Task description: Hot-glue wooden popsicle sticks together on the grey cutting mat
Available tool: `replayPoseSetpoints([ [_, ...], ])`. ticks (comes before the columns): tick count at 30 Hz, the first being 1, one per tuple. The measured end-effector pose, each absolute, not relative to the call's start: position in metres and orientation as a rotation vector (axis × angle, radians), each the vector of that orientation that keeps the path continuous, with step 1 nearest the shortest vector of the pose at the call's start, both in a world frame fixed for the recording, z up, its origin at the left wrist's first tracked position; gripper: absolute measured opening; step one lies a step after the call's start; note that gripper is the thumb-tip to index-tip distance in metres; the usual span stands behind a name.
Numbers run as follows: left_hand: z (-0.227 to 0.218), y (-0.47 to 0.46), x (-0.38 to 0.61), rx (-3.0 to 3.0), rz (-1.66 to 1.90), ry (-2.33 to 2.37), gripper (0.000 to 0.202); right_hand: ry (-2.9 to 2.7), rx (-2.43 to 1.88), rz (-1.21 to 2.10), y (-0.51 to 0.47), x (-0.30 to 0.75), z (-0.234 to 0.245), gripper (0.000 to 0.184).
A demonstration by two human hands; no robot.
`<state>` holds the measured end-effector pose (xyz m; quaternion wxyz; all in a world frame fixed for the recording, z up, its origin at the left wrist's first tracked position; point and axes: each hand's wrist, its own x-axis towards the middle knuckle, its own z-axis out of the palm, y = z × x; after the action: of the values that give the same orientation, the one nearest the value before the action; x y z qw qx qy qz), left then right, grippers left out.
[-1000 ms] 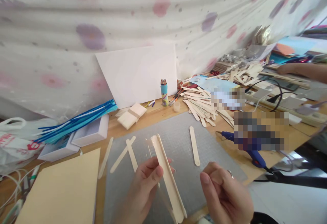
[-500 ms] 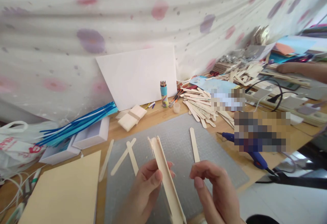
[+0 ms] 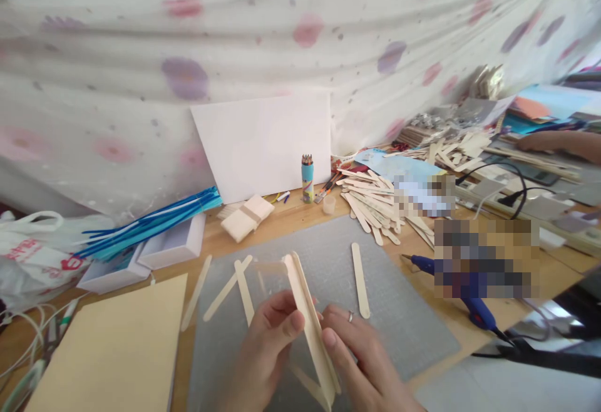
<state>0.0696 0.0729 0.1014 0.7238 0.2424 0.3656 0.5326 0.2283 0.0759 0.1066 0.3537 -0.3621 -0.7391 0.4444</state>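
A long trough-like piece made of popsicle sticks (image 3: 307,330) stands tilted above the grey cutting mat (image 3: 404,330). My left hand (image 3: 267,343) pinches its left side between thumb and fingers. On the right edge, my right hand (image 3: 357,355) is closed against it, thumb on the near side and a ring on one finger; the fingertips behind are partly hidden. A loose popsicle stick (image 3: 360,280) lies on the mat beyond my right hand. To the left, a crossed pair of popsicle sticks (image 3: 228,287) rests on the mat, and another single stick (image 3: 196,293) lies along its left edge.
A blue hot glue gun (image 3: 474,305), partly pixelated, lies at the right. Behind are a heap of popsicle sticks (image 3: 370,202), a pencil tube (image 3: 307,180) and a banded stick bundle (image 3: 247,218). A tan board (image 3: 113,343) covers the left. Another person's hand (image 3: 544,141) reaches in far right.
My right hand has moved left from beside the piece onto its right edge. The piece has turned slightly in my left hand, and the view has shifted a little.
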Motion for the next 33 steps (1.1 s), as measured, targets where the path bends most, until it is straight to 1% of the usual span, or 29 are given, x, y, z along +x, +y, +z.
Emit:
replayPoseSetpoints([
  [4,0.1,0.073,0.07,0.619,1.171,0.936,0.035,-1.891,-0.965,1.107,0.076,0.228,0.1,0.036],
  [11,0.094,0.075,0.07,0.854,1.141,1.257,0.032,-2.034,-1.187,0.935,0.08,0.227,0.094,0.021],
  [14,0.086,0.077,0.07,0.949,1.029,1.338,0.033,-2.033,-1.273,0.939,0.081,0.225,0.085,0.026],
  [18,0.084,0.073,0.066,1.113,0.868,1.459,0.035,-2.027,-1.505,0.926,0.084,0.226,0.068,0.034],
  [20,0.087,0.069,0.062,1.242,0.841,1.596,0.031,-2.054,-1.618,0.921,0.086,0.229,0.063,0.036],
  [23,0.086,0.066,0.051,1.507,0.913,1.807,0.017,-2.08,-1.681,0.898,0.091,0.243,0.063,0.041],
  [25,0.079,0.07,0.046,1.728,0.949,1.901,0.017,-2.026,-1.664,0.785,0.093,0.258,0.069,0.043],
  [29,0.061,0.085,0.049,2.012,0.837,1.914,0.026,-1.906,-1.653,0.53,0.096,0.28,0.08,0.042],
  [33,0.054,0.099,0.066,2.089,0.762,1.846,0.029,-2.044,-1.594,0.535,0.1,0.267,0.073,0.034],
])
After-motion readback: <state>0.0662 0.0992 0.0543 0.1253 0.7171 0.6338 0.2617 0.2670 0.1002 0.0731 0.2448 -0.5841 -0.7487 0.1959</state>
